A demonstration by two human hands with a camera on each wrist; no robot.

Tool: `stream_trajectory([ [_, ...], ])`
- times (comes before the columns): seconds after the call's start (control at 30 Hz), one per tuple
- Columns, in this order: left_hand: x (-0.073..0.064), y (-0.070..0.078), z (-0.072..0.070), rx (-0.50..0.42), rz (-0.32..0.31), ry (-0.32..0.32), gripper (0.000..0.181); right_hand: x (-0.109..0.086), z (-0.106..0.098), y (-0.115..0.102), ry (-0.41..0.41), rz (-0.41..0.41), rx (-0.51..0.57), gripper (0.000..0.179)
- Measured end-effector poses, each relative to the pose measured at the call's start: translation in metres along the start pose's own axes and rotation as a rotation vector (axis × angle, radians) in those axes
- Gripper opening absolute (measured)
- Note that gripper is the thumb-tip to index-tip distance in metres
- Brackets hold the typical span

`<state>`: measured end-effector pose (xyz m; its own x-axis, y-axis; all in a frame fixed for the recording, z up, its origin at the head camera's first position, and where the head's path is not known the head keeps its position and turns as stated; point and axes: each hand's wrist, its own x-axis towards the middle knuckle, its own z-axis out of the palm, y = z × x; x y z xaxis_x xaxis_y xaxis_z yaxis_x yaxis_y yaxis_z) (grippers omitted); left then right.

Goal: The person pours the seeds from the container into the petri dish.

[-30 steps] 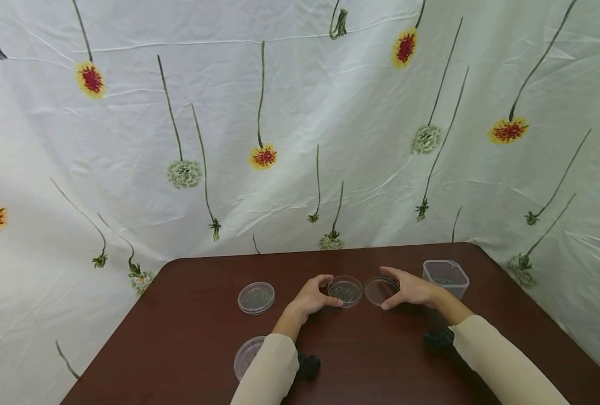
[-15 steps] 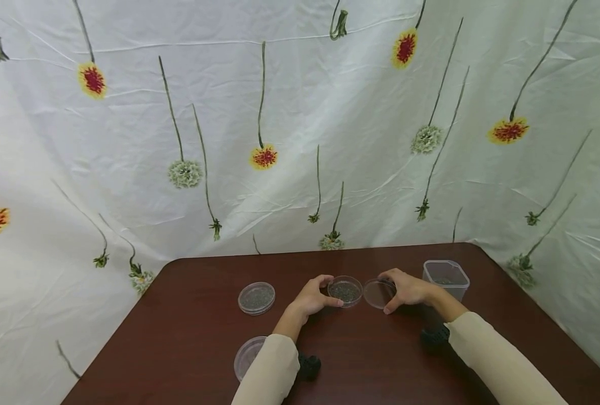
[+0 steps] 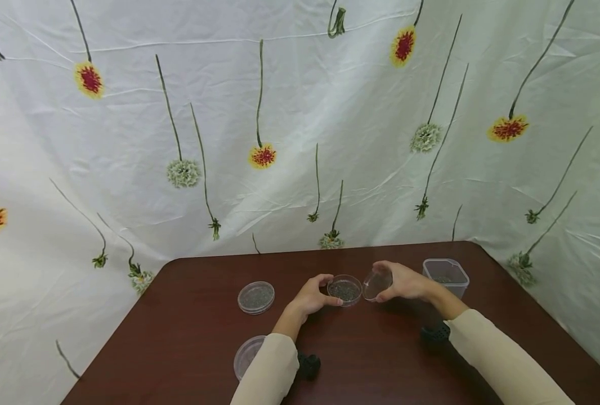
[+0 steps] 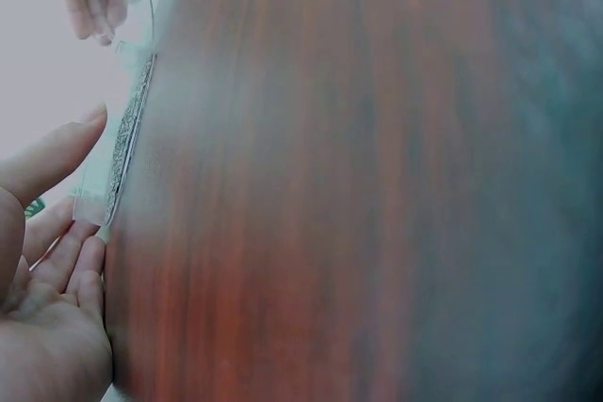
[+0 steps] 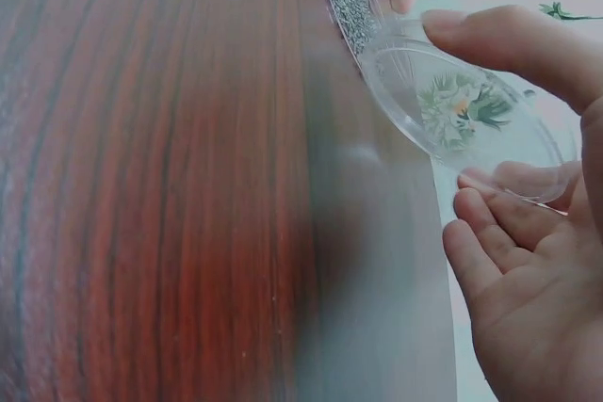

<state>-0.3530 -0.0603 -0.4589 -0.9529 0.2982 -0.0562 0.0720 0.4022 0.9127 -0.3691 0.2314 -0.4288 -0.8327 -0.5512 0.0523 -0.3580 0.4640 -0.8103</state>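
A clear petri dish [image 3: 345, 291] holding grey granules sits on the brown table. My left hand [image 3: 313, 296] steadies it from the left, with thumb and fingers round its rim; the left wrist view shows the granules [image 4: 130, 129] as a thin layer along the dish's bottom. Just to the right, my right hand [image 3: 405, 282] grips a transparent petri dish lid [image 3: 375, 286] between thumb and fingers. The lid is tilted, its right side raised and its left edge beside the dish. In the right wrist view nothing shows inside the lid [image 5: 471, 124].
Another petri dish [image 3: 256, 297] with grey contents stands to the left. A round clear plastic lid [image 3: 247, 354] lies near the left sleeve, partly covered by it. At the back right is a clear square tub [image 3: 447, 277] with a little material inside. A flower-printed cloth [image 3: 300, 112] hangs behind the table [image 3: 361, 360].
My right hand has closed on the clear lid and lifted its right side, so it went from lying flat to tilted. The left hand and its dish have stayed in place.
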Motion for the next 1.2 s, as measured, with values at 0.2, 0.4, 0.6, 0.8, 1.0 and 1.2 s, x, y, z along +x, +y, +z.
stream_trajectory([
  [0.2,-0.001,0.0,-0.001,-0.003,0.01,-0.003,0.069,0.003,0.001,-0.004,0.043,-0.023,0.001,0.097],
  [0.4,-0.002,0.001,0.0,0.009,0.009,-0.004,0.07,0.008,0.004,-0.004,0.05,-0.037,0.006,0.096],
  [0.6,-0.003,0.003,-0.001,0.014,0.006,0.002,0.069,0.018,0.013,-0.011,0.055,-0.044,0.101,0.094],
  [0.8,-0.003,0.003,0.0,0.016,0.009,-0.018,0.071,0.026,0.025,-0.015,0.057,-0.008,0.217,0.092],
  [1.0,-0.001,0.002,0.0,0.018,0.019,-0.039,0.072,0.03,0.033,-0.014,0.047,0.014,0.235,0.094],
  [1.2,0.0,0.002,-0.003,0.025,0.025,-0.044,0.072,0.034,0.038,-0.011,0.055,0.021,0.216,0.095],
])
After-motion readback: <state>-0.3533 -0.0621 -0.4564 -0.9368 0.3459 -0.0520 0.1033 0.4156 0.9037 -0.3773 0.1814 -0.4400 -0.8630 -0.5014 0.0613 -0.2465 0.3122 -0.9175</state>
